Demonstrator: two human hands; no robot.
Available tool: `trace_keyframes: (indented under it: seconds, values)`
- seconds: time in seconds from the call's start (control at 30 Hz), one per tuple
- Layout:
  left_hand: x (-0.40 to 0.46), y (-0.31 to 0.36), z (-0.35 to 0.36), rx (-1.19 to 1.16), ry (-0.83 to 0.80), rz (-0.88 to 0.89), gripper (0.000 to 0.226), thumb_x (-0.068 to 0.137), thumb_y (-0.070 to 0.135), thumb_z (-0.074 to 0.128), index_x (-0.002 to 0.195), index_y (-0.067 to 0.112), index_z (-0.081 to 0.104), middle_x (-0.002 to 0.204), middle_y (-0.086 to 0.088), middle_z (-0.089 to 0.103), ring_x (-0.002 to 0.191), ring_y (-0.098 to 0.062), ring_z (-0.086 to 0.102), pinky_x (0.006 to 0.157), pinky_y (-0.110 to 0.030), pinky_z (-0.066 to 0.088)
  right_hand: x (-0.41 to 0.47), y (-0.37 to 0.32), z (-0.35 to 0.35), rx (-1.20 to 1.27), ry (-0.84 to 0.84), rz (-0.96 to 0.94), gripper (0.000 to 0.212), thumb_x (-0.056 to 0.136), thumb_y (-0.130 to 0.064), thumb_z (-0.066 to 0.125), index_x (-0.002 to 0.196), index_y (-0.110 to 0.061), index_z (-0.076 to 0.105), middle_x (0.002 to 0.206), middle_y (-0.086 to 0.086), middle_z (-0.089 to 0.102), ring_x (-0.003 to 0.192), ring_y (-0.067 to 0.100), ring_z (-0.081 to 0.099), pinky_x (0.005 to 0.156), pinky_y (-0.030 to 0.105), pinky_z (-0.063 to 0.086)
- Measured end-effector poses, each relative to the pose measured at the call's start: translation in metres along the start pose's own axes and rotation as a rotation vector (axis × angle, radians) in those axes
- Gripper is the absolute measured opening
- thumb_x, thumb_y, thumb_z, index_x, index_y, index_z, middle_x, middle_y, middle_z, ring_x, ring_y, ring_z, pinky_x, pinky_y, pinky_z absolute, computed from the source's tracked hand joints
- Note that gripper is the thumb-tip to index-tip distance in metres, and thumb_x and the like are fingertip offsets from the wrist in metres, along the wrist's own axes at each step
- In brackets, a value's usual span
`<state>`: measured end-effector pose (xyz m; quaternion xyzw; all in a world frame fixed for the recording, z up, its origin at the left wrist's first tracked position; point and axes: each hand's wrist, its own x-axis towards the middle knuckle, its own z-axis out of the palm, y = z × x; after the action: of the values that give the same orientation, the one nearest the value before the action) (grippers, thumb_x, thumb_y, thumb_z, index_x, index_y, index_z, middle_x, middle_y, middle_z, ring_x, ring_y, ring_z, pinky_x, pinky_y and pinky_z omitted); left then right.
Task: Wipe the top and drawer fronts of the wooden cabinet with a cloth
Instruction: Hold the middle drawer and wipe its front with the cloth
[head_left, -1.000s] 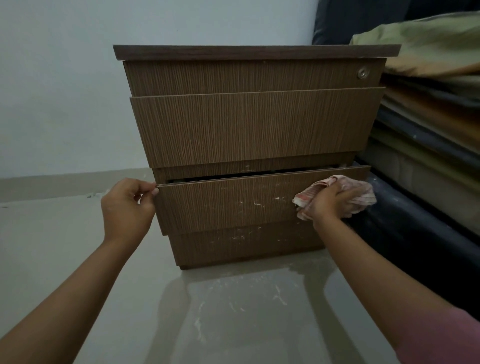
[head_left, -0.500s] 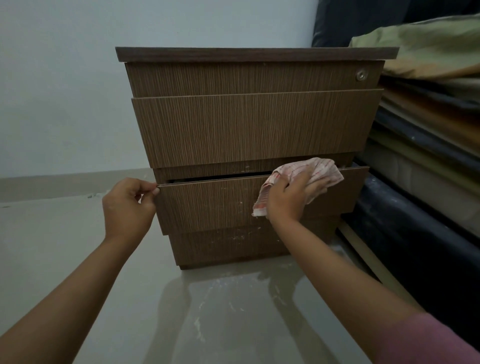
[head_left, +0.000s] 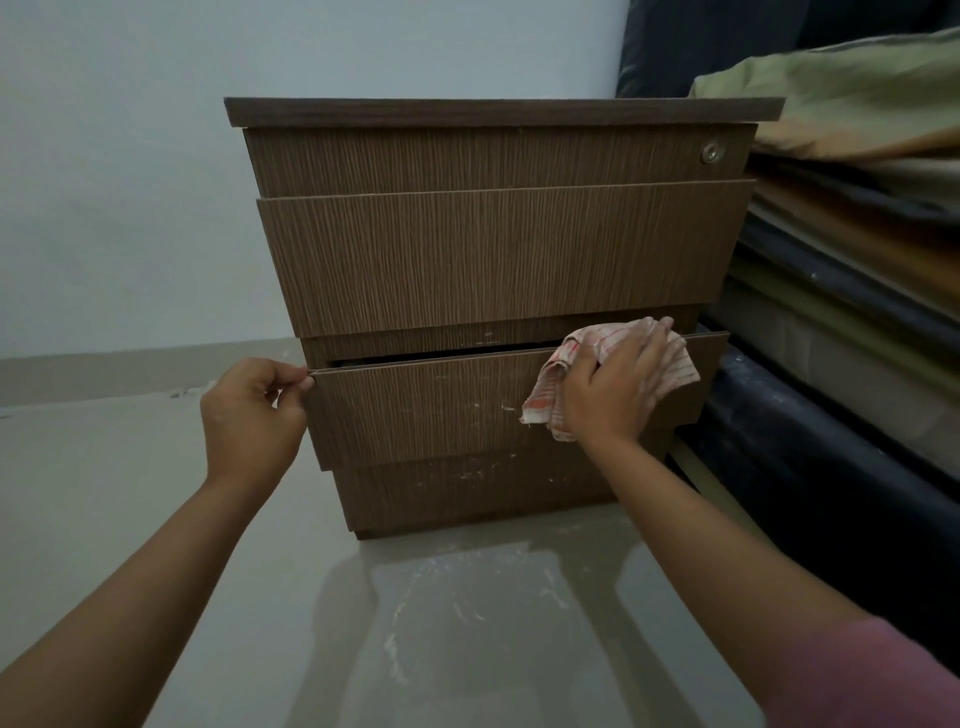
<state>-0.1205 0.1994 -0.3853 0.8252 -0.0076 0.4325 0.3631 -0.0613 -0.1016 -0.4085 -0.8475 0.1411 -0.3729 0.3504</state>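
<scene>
The wooden cabinet (head_left: 493, 260) stands on the floor in front of me, with a dark top edge and three drawer fronts. The lowest drawer (head_left: 431, 405) is pulled out a little and carries pale smears. My left hand (head_left: 249, 415) pinches that drawer's upper left corner. My right hand (head_left: 613, 389) presses a red-and-white checked cloth (head_left: 670, 358) flat against the right part of the same drawer front, near its top edge. A round lock (head_left: 710, 152) sits at the top drawer's right end.
A stack of mattresses and folded bedding (head_left: 852, 249) rises close against the cabinet's right side. A pale wall (head_left: 114, 182) stands behind and to the left. The glossy grey floor (head_left: 441, 623) shows white scuffs before the cabinet.
My right hand slid the cloth left along the lowest drawer front, then back toward the right and slightly upward. My left hand kept its pinch on the drawer corner.
</scene>
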Motion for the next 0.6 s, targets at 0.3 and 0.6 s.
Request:
trace_keyframes:
  seconds: [0.3, 0.6]
  values:
    - [0.001, 0.002, 0.001, 0.008, -0.003, -0.019, 0.005, 0.081, 0.005, 0.066, 0.084, 0.003, 0.069, 0.083, -0.010, 0.066, 0.079, -0.020, 0.059, 0.072, -0.027, 0.047, 0.019, 0.030, -0.012, -0.028, 0.058, -0.021, 0.076, 0.093, -0.048, 0.031, 0.150, -0.002, 0.011, 0.159, 0.017, 0.000, 0.145, 0.035, -0.004, 0.115, 0.048, 0.001]
    - [0.000, 0.003, 0.001, 0.013, -0.003, -0.032, 0.006, 0.081, 0.004, 0.066, 0.086, 0.004, 0.069, 0.085, -0.007, 0.066, 0.080, -0.018, 0.059, 0.071, -0.011, 0.043, 0.041, 0.059, -0.016, 0.021, 0.104, -0.023, 0.072, 0.093, -0.042, 0.032, 0.149, -0.002, 0.010, 0.158, 0.020, -0.001, 0.145, 0.038, -0.002, 0.117, 0.052, 0.009]
